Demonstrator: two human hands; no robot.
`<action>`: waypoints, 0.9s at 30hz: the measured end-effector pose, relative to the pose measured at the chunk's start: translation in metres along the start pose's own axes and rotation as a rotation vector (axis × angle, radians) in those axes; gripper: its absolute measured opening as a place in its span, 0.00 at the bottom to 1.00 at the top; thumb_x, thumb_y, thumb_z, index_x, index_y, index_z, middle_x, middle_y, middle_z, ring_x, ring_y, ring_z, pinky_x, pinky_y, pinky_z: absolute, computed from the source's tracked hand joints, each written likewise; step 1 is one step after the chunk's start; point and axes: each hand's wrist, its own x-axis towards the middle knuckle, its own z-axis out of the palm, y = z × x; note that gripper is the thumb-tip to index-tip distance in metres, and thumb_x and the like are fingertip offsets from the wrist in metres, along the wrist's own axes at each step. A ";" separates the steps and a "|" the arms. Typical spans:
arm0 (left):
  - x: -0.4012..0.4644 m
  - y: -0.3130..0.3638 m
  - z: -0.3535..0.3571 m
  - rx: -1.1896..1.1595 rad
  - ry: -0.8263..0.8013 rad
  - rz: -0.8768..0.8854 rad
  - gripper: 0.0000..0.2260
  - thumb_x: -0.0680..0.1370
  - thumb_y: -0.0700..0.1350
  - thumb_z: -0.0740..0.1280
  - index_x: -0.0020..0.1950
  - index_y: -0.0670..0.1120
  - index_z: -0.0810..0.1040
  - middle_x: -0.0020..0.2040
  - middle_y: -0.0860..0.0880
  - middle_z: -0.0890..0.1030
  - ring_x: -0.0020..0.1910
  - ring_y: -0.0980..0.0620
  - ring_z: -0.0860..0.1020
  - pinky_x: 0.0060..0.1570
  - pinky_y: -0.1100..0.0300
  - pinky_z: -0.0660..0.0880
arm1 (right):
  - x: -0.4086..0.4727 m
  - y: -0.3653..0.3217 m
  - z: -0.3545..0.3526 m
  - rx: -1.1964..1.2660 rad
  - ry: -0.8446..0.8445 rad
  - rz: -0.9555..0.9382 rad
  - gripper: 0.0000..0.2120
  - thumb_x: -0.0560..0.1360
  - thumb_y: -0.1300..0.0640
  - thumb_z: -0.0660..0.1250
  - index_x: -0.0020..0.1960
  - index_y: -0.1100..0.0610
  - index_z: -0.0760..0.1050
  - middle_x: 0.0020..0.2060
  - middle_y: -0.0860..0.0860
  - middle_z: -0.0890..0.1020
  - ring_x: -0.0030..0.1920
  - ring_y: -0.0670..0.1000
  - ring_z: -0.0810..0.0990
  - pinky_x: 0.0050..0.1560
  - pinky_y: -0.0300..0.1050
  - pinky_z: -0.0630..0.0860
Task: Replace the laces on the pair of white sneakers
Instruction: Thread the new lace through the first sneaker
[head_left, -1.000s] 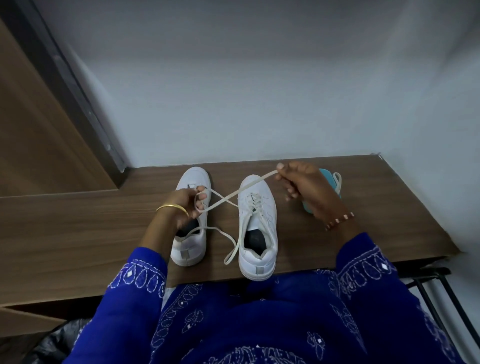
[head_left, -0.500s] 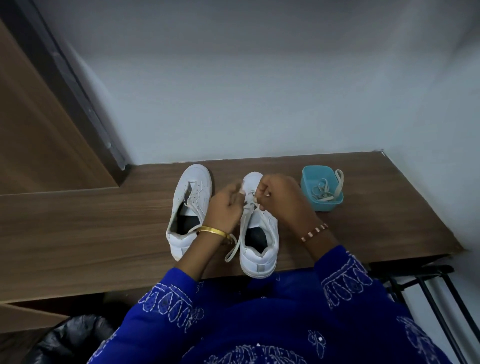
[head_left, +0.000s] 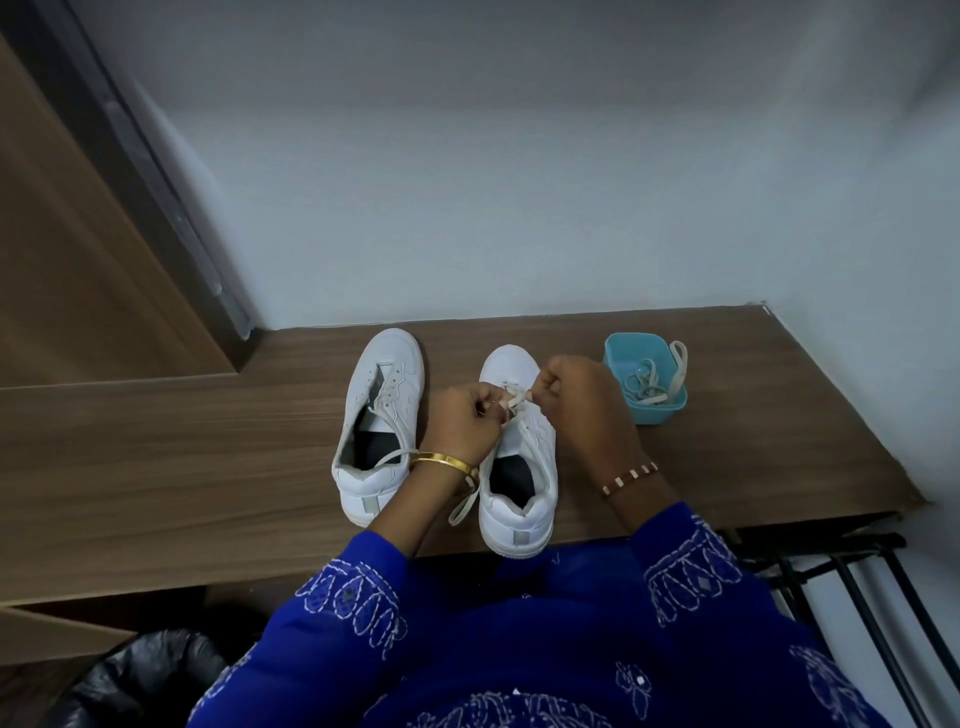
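Two white sneakers stand side by side on the wooden table (head_left: 156, 467), toes pointing away from me. The left sneaker (head_left: 382, 415) has no lace in its eyelets. The right sneaker (head_left: 519, 457) carries a cream lace (head_left: 514, 402) through its upper eyelets. My left hand (head_left: 462, 421) and my right hand (head_left: 576, 389) meet over its tongue, each pinching part of that lace. A loose end of the lace (head_left: 465, 501) trails down between the two shoes, under my left wrist.
A small teal tub (head_left: 670, 410) with more cream laces in it sits to the right of the shoes. The table meets the wall at the back and ends at the right. A black rack (head_left: 857, 582) stands lower right, a black bag (head_left: 140, 675) lower left.
One second ago my hands were apart, stretching the lace across both shoes. They have come together over the right sneaker and stay there, pinching the lace.
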 end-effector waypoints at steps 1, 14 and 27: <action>0.000 -0.001 0.001 -0.015 -0.009 -0.011 0.05 0.76 0.37 0.65 0.44 0.38 0.80 0.36 0.45 0.79 0.37 0.50 0.77 0.46 0.55 0.76 | 0.000 0.000 0.001 0.002 0.001 -0.009 0.05 0.73 0.62 0.66 0.39 0.60 0.77 0.37 0.54 0.81 0.39 0.52 0.78 0.39 0.45 0.73; 0.002 -0.020 0.009 0.232 -0.063 -0.144 0.10 0.76 0.42 0.66 0.41 0.36 0.79 0.36 0.45 0.77 0.37 0.49 0.73 0.38 0.64 0.64 | -0.010 0.040 0.032 0.073 -0.307 0.212 0.11 0.71 0.57 0.71 0.50 0.61 0.77 0.41 0.52 0.78 0.43 0.49 0.75 0.38 0.38 0.67; -0.005 -0.026 0.026 0.322 0.060 -0.068 0.07 0.74 0.44 0.67 0.46 0.44 0.84 0.45 0.44 0.84 0.47 0.47 0.80 0.46 0.62 0.72 | -0.009 0.062 0.048 0.235 -0.265 0.229 0.10 0.68 0.63 0.70 0.49 0.61 0.78 0.40 0.49 0.78 0.40 0.47 0.76 0.38 0.32 0.73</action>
